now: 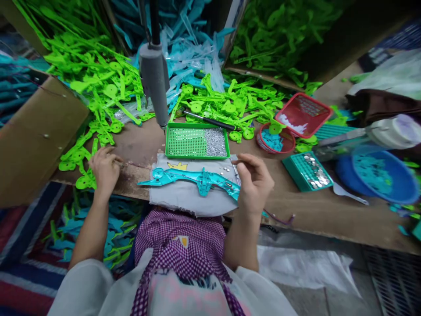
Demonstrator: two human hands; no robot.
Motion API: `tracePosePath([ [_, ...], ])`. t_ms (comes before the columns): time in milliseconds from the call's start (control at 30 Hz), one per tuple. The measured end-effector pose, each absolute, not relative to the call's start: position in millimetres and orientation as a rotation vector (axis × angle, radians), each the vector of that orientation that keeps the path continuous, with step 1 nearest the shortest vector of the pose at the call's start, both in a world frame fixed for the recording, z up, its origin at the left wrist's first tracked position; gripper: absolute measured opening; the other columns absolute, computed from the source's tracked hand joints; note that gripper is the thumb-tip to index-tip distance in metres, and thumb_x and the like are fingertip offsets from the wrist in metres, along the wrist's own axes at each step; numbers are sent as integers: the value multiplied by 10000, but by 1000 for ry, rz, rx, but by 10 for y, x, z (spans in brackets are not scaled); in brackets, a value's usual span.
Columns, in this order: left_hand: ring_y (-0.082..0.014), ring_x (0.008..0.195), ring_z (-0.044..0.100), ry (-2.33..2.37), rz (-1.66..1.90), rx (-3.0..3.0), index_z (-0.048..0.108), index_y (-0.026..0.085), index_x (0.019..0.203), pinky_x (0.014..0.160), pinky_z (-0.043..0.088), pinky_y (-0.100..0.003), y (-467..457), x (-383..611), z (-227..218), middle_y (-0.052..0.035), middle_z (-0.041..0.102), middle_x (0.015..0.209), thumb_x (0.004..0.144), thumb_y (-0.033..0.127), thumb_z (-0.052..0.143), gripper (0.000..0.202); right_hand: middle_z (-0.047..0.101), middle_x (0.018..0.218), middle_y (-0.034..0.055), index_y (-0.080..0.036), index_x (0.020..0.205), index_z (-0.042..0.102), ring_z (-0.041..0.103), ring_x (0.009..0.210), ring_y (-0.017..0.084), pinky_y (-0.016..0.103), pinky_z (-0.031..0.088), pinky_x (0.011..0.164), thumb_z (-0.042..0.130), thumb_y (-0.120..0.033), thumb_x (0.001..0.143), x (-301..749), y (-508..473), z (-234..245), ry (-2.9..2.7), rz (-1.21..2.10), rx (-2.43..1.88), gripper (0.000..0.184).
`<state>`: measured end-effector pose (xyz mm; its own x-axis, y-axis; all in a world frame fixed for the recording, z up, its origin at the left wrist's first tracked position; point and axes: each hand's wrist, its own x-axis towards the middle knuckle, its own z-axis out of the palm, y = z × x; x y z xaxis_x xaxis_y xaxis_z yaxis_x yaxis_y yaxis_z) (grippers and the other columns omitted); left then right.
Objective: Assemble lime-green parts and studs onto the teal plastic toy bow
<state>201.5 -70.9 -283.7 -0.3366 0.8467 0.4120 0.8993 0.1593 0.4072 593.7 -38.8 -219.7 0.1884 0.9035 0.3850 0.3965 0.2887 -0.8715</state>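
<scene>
**A:** Entry one, the teal plastic part (pixel 197 177)?

**B:** Lying flat on the grey cloth (pixel 187 199) at the bench's near edge, its length running from 9 to 3 o'clock.

**A:** Entry two, right hand (pixel 255 182)?

**B:** Sitting at the part's 3 o'clock end, thumb and forefinger pinching together just above it. What is between them is too small to tell.

**A:** Entry three, left hand (pixel 105 169)?

**B:** Resting at 9 o'clock, apart from the part, fingers curling on the bench beside loose green pieces (pixel 79 156). Whether it is gripping anything, I cannot tell.

**A:** Sundries?

**B:** Green screw tray (pixel 184 141) sitting at 12 o'clock, touching the cloth. Grey driver (pixel 154 79) hanging over the tray's 11 o'clock corner. Red basket (pixel 263 147) at 2 o'clock. Teal tray (pixel 292 164) of silver discs at 3 o'clock, beyond the right hand.
</scene>
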Motion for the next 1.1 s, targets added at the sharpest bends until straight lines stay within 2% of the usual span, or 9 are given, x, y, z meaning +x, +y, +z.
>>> tracePosePath([
  [67, -313, 1184, 573, -2313, -942, -1772, 675, 206, 729, 1040, 390, -528, -587, 2054, -2733, -101, 674, 1155, 720, 85, 480, 230, 655, 1095, 96, -254, 1112, 612, 691, 882, 195, 392, 581, 816, 488, -378, 944, 5726, -296, -2103, -1354, 556, -1237, 242],
  [167, -289, 1141, 607, -2266, -906, -1884, 686, 197, 874, 1016, 430, -472, -612, 2058, -2601, -107, 663, 1185, 795, 126, 481, 231, 673, 1112, 96, -257, 1100, 633, 692, 921, 215, 407, 579, 836, 548, -394, 916, 5721, -295, -2157, -1432, 655, -1236, 244],
  [233, -284, 1155, 604, -2257, -884, -1855, 679, 198, 956, 1029, 425, -459, -815, 2031, -2563, -109, 662, 1186, 844, 177, 496, 216, 707, 1046, 86, -248, 1062, 661, 694, 898, 227, 411, 578, 813, 596, -392, 890, 5874, -413, -2304, -1488, 752, -1299, 234],
  [333, -288, 1208, 568, -2311, -954, -1510, 641, 190, 1089, 1057, 410, -457, -1264, 1982, -2642, -141, 637, 1200, 877, 236, 528, 245, 727, 941, 72, -237, 973, 691, 694, 793, 224, 396, 574, 723, 618, -392, 876, 6059, -647, -2525, -1497, 856, -1409, 197],
  [433, -311, 1318, 472, -2385, -1038, -1117, 522, 170, 1272, 1114, 367, -467, -1620, 1950, -2871, -192, 541, 1319, 819, 315, 650, 493, 721, 930, 65, -252, 964, 692, 691, 784, 222, 395, 568, 712, 613, -382, 882, 5967, -771, -2600, -1597, 961, -1356, 173],
  [533, -312, 1372, 425, -2551, -1156, -949, 394, 161, 1376, 1153, 330, -453, -1747, 1934, -3125, -214, 461, 1407, 767, 386, 716, 725, 718, 940, 72, -256, 964, 686, 685, 830, 229, 397, 565, 727, 607, -365, 887, 5726, -736, -2581, -1764, 980, -1232, 155],
  [700, -297, 1400, 406, -2605, -1298, -899, 300, 166, 1429, 1167, 308, -432, -1715, 1927, -3288, -231, 414, 1459, 748, 385, 748, 844, 712, 956, 80, -256, 985, 676, 680, 850, 241, 427, 555, 753, 595, -343, 897, 5627, -650, -2609, -1825, 942, -1227, 147],
  [867, -300, 1407, 401, -2580, -1324, -908, 291, 210, 1434, 1177, 292, -449, -1717, 1976, -3259, -209, 414, 1467, 722, 336, 777, 871, 720, 931, 66, -261, 956, 675, 688, 845, 248, 444, 560, 777, 590, -324, 897, 5603, -706, -2682, -1878, 929, -1221, 121],
  [1100, -295, 1307, 522, -2639, -1497, -1114, 373, 219, 1391, 1116, 412, -438, -1754, 2153, -3181, -168, 486, 1410, 731, 235, 739, 755, 724, 941, 52, -274, 991, 667, 692, 896, 231, 402, 575, 775, 563, -245, 914, 5318, -778, -2651, -2066, 876, -1058, 133],
])
